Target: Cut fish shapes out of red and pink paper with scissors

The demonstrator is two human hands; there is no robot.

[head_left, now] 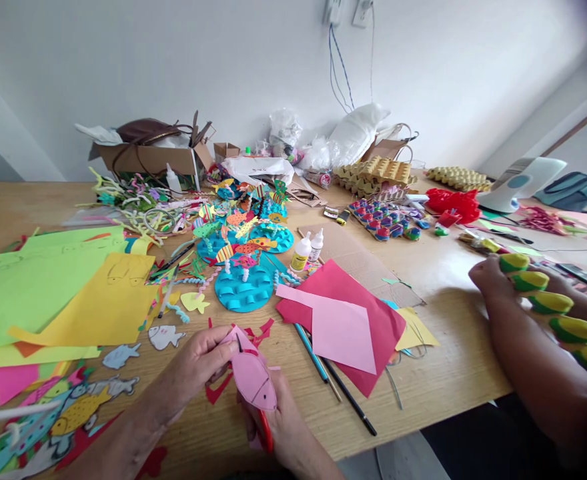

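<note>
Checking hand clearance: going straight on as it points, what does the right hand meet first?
The right hand, holding red-handled scissors, would probably meet the pink paper fish first, then the left hand pinching that paper's far end; depth is hard to judge.

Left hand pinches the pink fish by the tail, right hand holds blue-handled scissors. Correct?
Not quite: the handle colour is wrong. The head view shows the scissors with a red-orange handle, not blue. The rest holds: left hand pinching the pink fish by the tail, right hand holding the scissors.
</note>
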